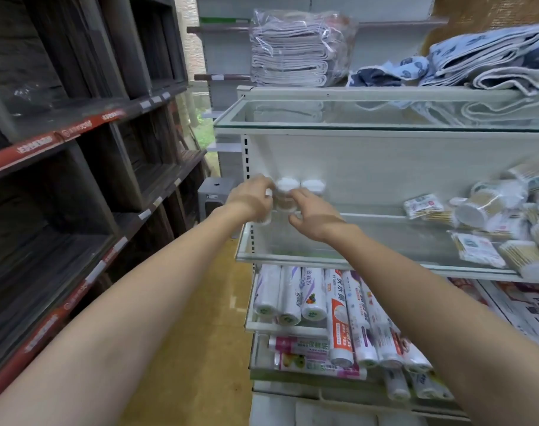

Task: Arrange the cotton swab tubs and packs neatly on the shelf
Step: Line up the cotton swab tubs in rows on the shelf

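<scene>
Clear cotton swab tubs with white lids stand in a row at the far left end of the glass shelf. My left hand grips the leftmost tub, which it mostly hides. My right hand reaches to the middle tub with its fingers curled around the lower part. A third tub stands just to the right. At the shelf's right end lies a jumbled heap of swab tubs and flat packs.
Folded cloths in plastic and blue printed cloths sit on the shelf above. Rolls of plastic bags fill the shelves below. Dark wooden shelving lines the left side of the aisle, with a yellowish floor between.
</scene>
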`<state>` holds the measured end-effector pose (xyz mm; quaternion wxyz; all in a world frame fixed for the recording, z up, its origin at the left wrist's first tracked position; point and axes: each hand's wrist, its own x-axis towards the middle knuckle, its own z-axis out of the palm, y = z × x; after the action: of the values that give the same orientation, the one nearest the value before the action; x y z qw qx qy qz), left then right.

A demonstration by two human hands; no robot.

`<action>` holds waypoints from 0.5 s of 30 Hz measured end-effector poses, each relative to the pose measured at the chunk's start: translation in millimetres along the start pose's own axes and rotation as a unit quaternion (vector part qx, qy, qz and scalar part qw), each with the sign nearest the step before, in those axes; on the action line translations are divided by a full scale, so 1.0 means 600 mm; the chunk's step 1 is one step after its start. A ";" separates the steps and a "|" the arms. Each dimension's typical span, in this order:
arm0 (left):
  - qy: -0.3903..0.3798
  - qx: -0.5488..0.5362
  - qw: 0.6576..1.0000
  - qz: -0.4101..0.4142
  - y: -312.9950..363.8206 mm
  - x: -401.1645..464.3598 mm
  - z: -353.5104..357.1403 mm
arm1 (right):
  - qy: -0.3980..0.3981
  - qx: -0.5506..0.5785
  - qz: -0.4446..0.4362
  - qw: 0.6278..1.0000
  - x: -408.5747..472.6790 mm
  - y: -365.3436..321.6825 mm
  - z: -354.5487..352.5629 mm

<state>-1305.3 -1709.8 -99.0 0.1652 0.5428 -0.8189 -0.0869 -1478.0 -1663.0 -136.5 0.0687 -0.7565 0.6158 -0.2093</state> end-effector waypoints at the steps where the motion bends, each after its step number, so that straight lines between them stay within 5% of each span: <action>1: 0.009 -0.004 1.000 0.021 0.018 0.004 0.008 | -0.001 -0.015 0.011 1.000 -0.010 0.016 -0.009; 15: -0.087 -0.128 0.965 0.209 0.377 0.043 0.147 | 0.111 -0.108 0.232 0.960 -0.237 0.280 -0.201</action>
<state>-1541.4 -1646.9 -103.8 0.1759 0.3239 -0.9075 -0.2016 -1700.2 -1547.0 -121.2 -0.0360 -0.5674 0.7973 -0.2026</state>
